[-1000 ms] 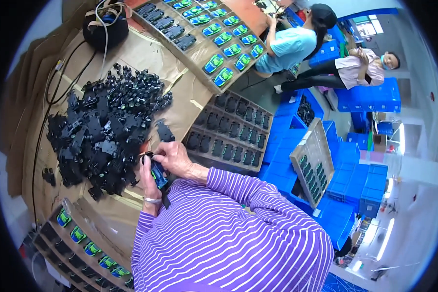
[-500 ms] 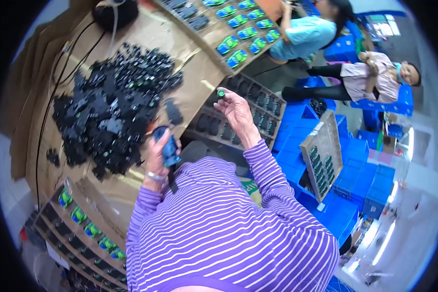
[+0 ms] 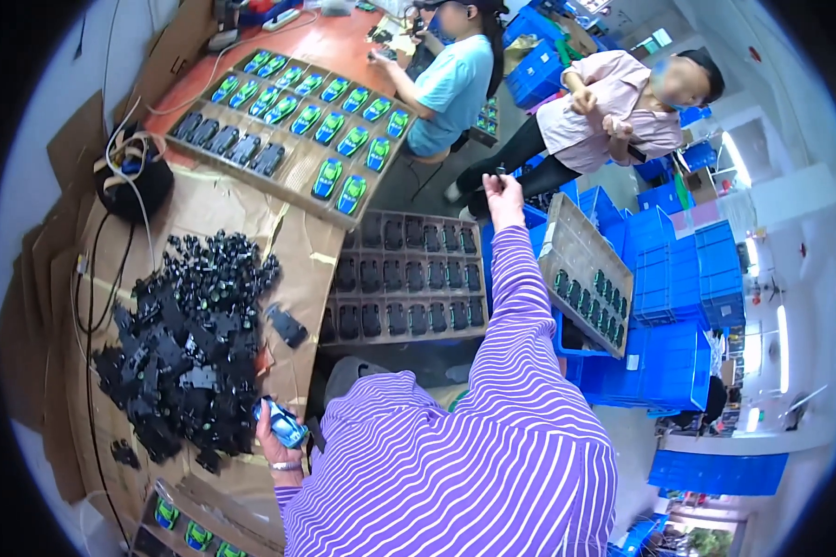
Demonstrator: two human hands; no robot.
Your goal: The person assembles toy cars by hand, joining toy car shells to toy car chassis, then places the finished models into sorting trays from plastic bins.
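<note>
Beside a heap of black parts (image 3: 181, 343), the left hand (image 3: 271, 442) closes around a blue toy car (image 3: 285, 428), partly hidden. Beyond the heap, the right hand (image 3: 504, 198) reaches out; its grip cannot be made out.

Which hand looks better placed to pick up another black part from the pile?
Probably neither is free, but the left hand is closer: it rests beside the pile of black parts, though it holds a blue toy car. The right hand is stretched far away, beyond the tray.
</note>
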